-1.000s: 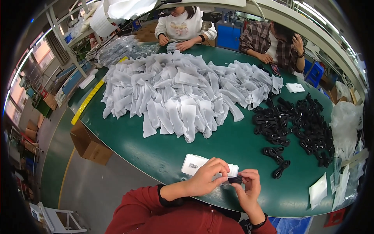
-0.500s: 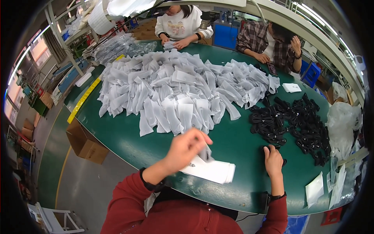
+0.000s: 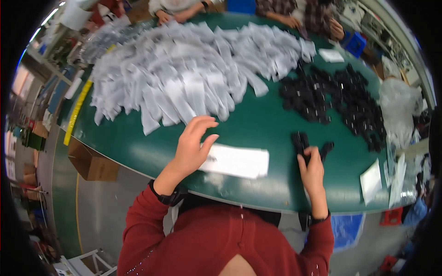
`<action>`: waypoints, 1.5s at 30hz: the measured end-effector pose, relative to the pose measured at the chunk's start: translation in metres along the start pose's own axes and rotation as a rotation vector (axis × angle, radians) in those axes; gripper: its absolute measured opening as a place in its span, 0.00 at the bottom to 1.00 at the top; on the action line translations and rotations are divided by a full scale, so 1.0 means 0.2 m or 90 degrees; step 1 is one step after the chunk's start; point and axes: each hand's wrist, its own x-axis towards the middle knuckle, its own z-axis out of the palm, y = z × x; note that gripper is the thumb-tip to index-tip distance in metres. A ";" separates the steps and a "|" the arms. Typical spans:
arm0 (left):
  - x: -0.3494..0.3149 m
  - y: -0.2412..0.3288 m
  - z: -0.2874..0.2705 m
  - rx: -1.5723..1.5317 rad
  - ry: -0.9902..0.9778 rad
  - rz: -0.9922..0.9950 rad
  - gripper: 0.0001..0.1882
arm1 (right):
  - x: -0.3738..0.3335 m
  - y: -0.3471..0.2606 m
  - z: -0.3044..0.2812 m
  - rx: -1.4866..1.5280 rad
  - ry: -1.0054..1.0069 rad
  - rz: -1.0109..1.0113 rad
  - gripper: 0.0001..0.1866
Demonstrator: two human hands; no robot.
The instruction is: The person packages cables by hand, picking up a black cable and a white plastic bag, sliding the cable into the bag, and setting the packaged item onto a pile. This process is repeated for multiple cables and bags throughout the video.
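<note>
My left hand (image 3: pixel 192 143) hovers at the left end of a flat stack of white bags (image 3: pixel 237 161), near the table's front edge. Its fingers are curved and apart, and nothing shows between thumb and fingers. Further right, my right hand (image 3: pixel 312 171) rests low over the table, thumb and fingers closed around a bundled black cable (image 3: pixel 300 141). Part of that bundle sticks out beyond the fingertips, and another black end (image 3: pixel 328 147) shows to the right of the hand. Blur softens the details.
A large heap of frosted grey-white packets (image 3: pixel 175 78) spreads across the far table. Black cable bundles (image 3: pixel 340 96) lie at the right, near clear plastic bags (image 3: pixel 399 110). Two people's hands (image 3: pixel 177 16) work at the far edge. A cardboard box (image 3: pixel 94 163) stands at the left.
The view has tilted down. My left hand has gone from a blurred pinching pose over the bag stack to apart fingers at its left end. My right hand has closed on a cable bundle.
</note>
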 end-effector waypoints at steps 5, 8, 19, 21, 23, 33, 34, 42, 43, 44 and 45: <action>-0.15 0.10 0.24 -0.021 -0.178 0.112 0.13 | 0.00 -0.02 0.02 -0.063 0.089 0.034 0.07; -0.19 0.13 0.35 -0.047 -0.212 0.102 0.12 | -0.06 -0.09 -0.01 0.068 0.128 0.018 0.10; -0.23 0.14 0.45 -0.013 -0.225 0.042 0.08 | -0.28 -0.26 0.05 0.145 0.000 -0.186 0.16; -0.22 0.16 0.43 -0.073 -0.222 -0.039 0.07 | -0.28 -0.27 0.04 0.115 0.017 -0.215 0.17; -0.22 0.16 0.42 -0.103 -0.219 -0.079 0.06 | -0.28 -0.28 0.02 0.095 -0.019 -0.244 0.16; -0.18 0.21 0.39 -0.102 -0.217 0.137 0.07 | -0.26 -0.27 0.05 0.537 -0.287 0.188 0.13; -0.18 0.22 0.38 -0.073 -0.231 0.180 0.08 | -0.25 -0.27 0.05 0.494 -0.256 0.127 0.13; -0.11 0.25 0.33 -0.128 -0.184 0.090 0.08 | -0.18 -0.36 0.06 0.387 -0.106 -0.174 0.16; -0.09 0.25 0.31 -0.125 -0.181 0.091 0.08 | -0.16 -0.37 0.05 0.378 -0.103 -0.222 0.18; -0.07 0.24 0.30 -0.133 -0.180 0.064 0.07 | -0.15 -0.38 0.05 0.369 -0.100 -0.270 0.19; -0.06 0.23 0.28 -0.141 -0.179 0.037 0.07 | -0.13 -0.39 0.05 0.372 -0.099 -0.275 0.19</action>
